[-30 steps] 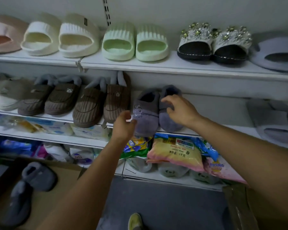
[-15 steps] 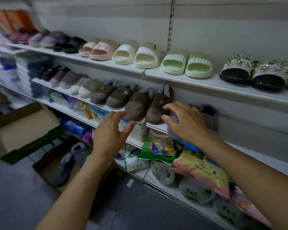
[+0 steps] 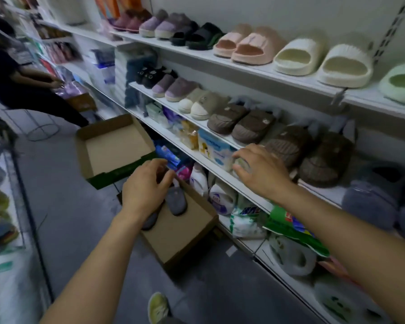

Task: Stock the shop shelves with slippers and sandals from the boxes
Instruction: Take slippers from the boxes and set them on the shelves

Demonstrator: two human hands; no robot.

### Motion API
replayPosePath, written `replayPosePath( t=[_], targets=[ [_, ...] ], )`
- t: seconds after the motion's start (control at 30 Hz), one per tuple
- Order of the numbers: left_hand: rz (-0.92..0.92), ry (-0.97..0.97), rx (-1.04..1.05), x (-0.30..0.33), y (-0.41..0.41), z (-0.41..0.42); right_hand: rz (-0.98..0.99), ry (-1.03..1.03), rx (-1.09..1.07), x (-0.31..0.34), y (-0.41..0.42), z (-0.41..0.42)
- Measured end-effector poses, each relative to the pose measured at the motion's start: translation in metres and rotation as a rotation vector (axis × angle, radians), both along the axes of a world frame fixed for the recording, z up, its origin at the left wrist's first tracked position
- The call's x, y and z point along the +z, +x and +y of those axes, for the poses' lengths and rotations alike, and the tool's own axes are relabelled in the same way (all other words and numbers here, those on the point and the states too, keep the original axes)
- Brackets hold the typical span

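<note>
both hands, left (image 3: 147,183) and right (image 3: 261,170), are held empty with fingers loosely curled above a box (image 3: 185,232) where grey slippers (image 3: 177,201) are seen, beside stocked shelves (image 3: 243,71).

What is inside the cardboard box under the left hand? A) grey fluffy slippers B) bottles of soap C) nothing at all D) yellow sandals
A: two grey fluffy slippers lie in the open cardboard box on the floor, below the left hand.

One head-worn view looks forward and down, angled leftward along the shelves (image 3: 220,66) that run up the right side. Both forearms reach in from the bottom edge, close by; the aisle floor (image 3: 63,206) lies below.
</note>
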State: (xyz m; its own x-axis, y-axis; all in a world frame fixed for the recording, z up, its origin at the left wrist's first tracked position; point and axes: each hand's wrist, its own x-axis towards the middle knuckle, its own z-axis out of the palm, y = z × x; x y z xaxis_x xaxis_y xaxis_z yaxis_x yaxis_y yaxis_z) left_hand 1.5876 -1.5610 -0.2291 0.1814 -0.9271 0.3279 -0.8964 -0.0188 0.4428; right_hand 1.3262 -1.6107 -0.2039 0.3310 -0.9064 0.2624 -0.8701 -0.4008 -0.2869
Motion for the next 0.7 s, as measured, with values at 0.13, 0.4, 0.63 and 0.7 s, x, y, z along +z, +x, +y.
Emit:
replayPosePath(
  t=[0.13,0.4,0.63,0.7],
  targets=[
    [0.048,0.118,0.004,-0.034,0.079,-0.053,-0.013,0.087,0.05,-0.031,0.097,-0.055],
    [0.132,0.422,0.004,-0.115,0.215,-0.142,0.034,0.329,0.109,-0.117,0.243,-0.157],
    [0.336,0.675,0.116,-0.21,0.269,-0.199,0.201,0.578,0.211,-0.214,0.313,-0.24],
    [0.36,0.741,0.146,-0.244,0.278,-0.218,0.255,0.634,0.237,-0.249,0.329,-0.267]
  ],
)
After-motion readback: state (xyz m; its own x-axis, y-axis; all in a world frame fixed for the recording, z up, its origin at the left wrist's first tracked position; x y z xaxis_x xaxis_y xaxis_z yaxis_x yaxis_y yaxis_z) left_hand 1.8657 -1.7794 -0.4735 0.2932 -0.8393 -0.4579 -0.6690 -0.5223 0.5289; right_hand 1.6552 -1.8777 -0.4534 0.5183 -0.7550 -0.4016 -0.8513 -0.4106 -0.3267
